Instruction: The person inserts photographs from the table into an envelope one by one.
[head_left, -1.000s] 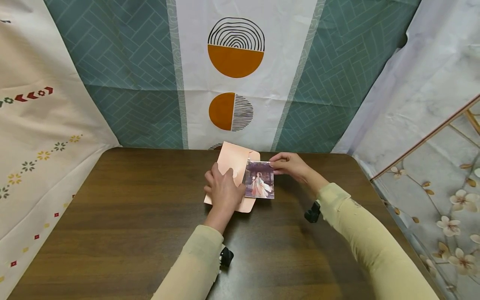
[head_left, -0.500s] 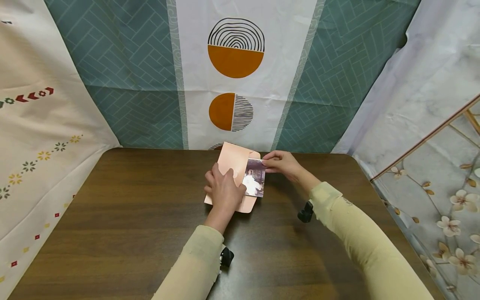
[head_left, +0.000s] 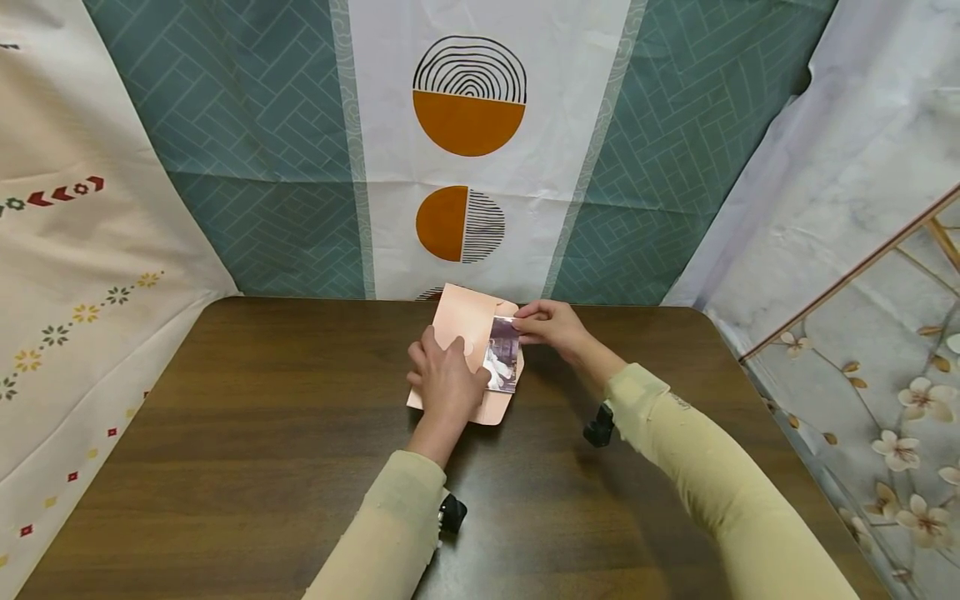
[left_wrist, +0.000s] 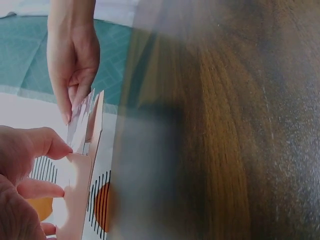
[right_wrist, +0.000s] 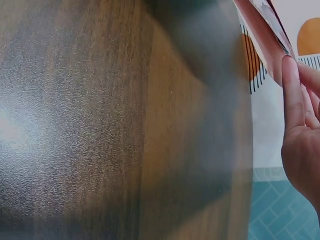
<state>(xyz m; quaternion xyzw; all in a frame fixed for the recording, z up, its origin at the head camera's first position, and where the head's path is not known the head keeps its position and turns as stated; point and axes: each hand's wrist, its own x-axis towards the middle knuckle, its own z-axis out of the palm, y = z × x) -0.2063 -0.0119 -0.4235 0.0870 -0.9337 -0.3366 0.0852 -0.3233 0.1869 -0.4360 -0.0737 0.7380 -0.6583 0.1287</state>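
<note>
A peach envelope lies on the table with its opening and flap toward the right. My left hand rests on it, thumb and fingers spread over its face; in the left wrist view the thumb touches the edge of the opening. A glossy picture card with a pale figure on a dark background sits partly inside the envelope, its left part hidden. My right hand pinches the card's upper right corner between thumb and fingers. In the right wrist view, the fingertips are at the card's edge.
The brown wooden table extends to both sides and toward me. A patterned cloth hangs just behind its far edge, with a floral cloth on the right and a cream cloth on the left.
My right hand has moved left, sliding the picture card farther into the envelope, so less of it shows. My left hand has stayed in place on the envelope.
</note>
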